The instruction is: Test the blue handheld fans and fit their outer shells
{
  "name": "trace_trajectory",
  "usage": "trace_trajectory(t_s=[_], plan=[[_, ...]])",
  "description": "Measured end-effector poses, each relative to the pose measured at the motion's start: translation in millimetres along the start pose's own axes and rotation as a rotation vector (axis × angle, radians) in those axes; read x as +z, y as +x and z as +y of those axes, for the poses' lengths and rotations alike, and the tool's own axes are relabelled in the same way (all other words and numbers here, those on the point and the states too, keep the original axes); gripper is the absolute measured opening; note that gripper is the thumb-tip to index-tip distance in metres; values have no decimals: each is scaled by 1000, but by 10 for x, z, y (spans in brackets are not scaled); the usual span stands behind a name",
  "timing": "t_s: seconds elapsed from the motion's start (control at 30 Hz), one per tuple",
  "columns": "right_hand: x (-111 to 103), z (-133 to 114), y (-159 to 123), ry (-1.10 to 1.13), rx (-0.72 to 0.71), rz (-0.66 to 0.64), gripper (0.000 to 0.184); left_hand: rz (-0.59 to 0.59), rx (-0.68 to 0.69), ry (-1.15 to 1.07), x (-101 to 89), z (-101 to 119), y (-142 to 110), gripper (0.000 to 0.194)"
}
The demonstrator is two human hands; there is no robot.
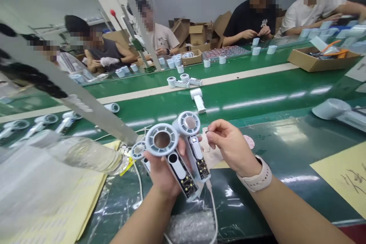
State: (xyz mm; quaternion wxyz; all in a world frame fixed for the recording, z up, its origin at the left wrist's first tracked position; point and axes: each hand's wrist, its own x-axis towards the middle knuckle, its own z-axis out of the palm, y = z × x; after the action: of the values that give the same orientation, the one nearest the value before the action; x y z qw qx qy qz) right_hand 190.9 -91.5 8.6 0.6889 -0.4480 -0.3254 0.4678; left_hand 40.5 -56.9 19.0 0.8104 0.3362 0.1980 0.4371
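Note:
My left hand [161, 177] is wrapped round a light blue handheld fan [173, 131] with a round head; its handle is uncovered, showing a circuit board. Right beside it stands a second handheld fan [197, 152], also with its board bare. A white cable [213, 206] runs up to that fan's lower end. Part of a third fan [138, 150] shows behind my left hand. My right hand [230, 145], a pale watch strap on its wrist, is closed in a pinch just right of the second fan. Something small and dark is at its fingertips, too small to name.
A green conveyor belt [251, 99] crosses ahead with several fans on it. A slanted metal post [94, 110] rises at left, beside a clear plastic bottle [94, 156] and yellow sheets [94, 198]. Another fan [340, 112] lies at right. Several co-workers sit across the belt.

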Motion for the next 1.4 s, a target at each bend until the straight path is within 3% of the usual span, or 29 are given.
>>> trace_trajectory(t_s=[0.1,0.23,0.37,0.47,0.57,0.67,0.77,0.87,0.93,1.0,1.1,1.17,1.3,1.4], plan=[[-52,96,47,-80,-15,75,30,-66,-84,-137,-26,20,-5,66],[-180,237,75,-272,-12,199,36,-50,-135,-386,-94,-52,-43,64],[-130,142,299,-203,-43,297,44,9,-205,-550,-218,-234,38,70],[359,-123,478,-327,-192,197,36,47,-273,-589,-317,-369,161,83],[1166,-361,561,-568,-369,-90,23,33,-222,-606,-383,-447,240,75],[1959,-457,635,-652,-545,-311,14,-79,-139,-599,-407,-448,274,66],[2497,-433,744,-650,-691,-332,13,-124,-93,-569,-399,-411,277,72],[2716,-390,860,-795,-785,-187,24,-82,-162,-601,-370,-369,246,83],[2662,-401,908,-907,-777,-124,27,-64,-261,-632,-344,-333,207,86],[2428,-454,915,-970,-737,-153,28,-45,-321,-651,-317,-283,167,82],[1793,-536,818,-1056,-651,-159,36,-3,-294,-686,-294,-206,143,69],[1288,-507,669,-1161,-510,-97,36,49,-245,-685,-292,-173,148,65],[503,-141,248,-1312,-177,-179,24,81,-147,-631,-292,-144,147,57],[270,174,-25,-1097,-67,-238,15,80,-120,-536,-275,-123,118,57]])
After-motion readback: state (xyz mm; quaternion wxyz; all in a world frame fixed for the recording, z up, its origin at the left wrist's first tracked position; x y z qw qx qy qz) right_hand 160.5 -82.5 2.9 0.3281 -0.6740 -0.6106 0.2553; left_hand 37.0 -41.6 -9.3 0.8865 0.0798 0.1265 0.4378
